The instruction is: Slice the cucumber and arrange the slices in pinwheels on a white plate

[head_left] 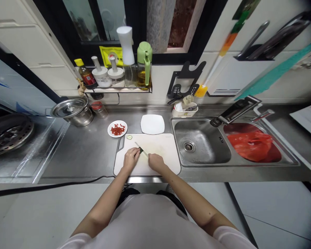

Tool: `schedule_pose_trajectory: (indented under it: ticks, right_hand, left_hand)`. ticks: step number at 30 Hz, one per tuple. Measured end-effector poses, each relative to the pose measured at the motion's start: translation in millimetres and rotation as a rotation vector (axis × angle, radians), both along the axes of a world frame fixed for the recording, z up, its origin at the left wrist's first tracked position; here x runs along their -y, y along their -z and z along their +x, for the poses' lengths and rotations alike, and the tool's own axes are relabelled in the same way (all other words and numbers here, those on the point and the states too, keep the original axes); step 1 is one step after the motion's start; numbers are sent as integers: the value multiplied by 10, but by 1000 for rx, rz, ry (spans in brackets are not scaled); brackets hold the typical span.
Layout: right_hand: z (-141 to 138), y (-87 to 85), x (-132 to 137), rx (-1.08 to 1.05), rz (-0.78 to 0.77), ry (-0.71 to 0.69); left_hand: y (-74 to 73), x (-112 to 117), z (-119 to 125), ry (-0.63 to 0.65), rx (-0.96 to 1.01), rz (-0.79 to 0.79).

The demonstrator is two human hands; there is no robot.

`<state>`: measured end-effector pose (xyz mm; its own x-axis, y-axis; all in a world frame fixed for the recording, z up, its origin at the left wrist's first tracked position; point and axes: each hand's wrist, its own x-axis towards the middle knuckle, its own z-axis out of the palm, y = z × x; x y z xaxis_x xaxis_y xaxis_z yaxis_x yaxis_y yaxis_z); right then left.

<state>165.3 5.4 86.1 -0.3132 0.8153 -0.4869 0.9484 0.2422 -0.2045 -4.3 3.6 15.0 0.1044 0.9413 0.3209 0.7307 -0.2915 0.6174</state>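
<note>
My left hand (131,158) is curled over a small green vegetable (140,150) on the white cutting board (166,145), pinning it down. My right hand (155,162) is closed round a knife handle; the thin blade (139,146) reaches up and left across the vegetable. One cut green slice (129,137) lies at the board's far left corner.
Behind the board sit a small plate of chopped red chilli (117,129) and an empty white square plate (152,124). A sink (200,141) lies to the right, with a red basin (251,142) beyond. A lidded steel pot (72,111) and a rack of condiment bottles (119,74) stand at the back left.
</note>
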Motion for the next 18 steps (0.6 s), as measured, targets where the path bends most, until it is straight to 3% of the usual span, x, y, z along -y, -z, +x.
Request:
schedule_pose_trajectory:
  ticks: [18]
  right_hand:
    - [330, -46, 192, 99, 98, 24]
  left_hand:
    - [-22, 13, 25, -79, -31, -90]
